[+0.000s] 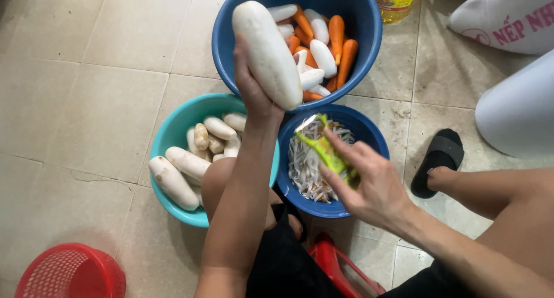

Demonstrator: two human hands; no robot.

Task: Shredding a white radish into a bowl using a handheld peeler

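White peeled daikon [267,51] is gripped in the left hand [252,90] above the big blue basin [369,32]; a yellow-green peeler [326,150] is clasped by the right hand [369,185] over the peel-filled blue bowl [372,137].

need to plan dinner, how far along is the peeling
Done: peeled radishes and carrots fill the big blue basin; peelings lie in the small blue bowl. In hand: left hand holds a white radish, right hand a green peeler. Left: unpeeled radishes in the teal basin.
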